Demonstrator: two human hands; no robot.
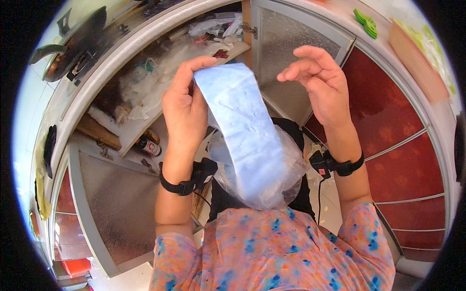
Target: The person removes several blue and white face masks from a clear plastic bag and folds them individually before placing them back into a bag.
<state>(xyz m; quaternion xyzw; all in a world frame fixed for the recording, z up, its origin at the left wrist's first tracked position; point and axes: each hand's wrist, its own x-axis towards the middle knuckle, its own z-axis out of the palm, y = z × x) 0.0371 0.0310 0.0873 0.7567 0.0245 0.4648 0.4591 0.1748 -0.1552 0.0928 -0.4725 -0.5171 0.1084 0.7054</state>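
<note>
My left hand (pixel 187 103) grips one end of a long, light-blue folded sheet (pixel 247 123), which could be cloth or soft plastic. From my fingers the sheet hangs down toward my lap, its lower end blurred. Behind it, a clear plastic bag (pixel 291 174) rests on my lap, and something blue shows through its left side. Raised to the right of the sheet, my right hand (pixel 318 82) has its fingers apart and bent, with nothing in them. Both wrists wear black straps with small devices.
Ahead stands an open cabinet holding crumpled plastic bags (pixel 142 91) and a dark bottle (pixel 149 145). Its frosted doors (pixel 113 196) swing out at both sides. Red cabinet fronts (pixel 393 94) run along the right. A wok (pixel 78 47) and green objects (pixel 366 23) sit on the countertop.
</note>
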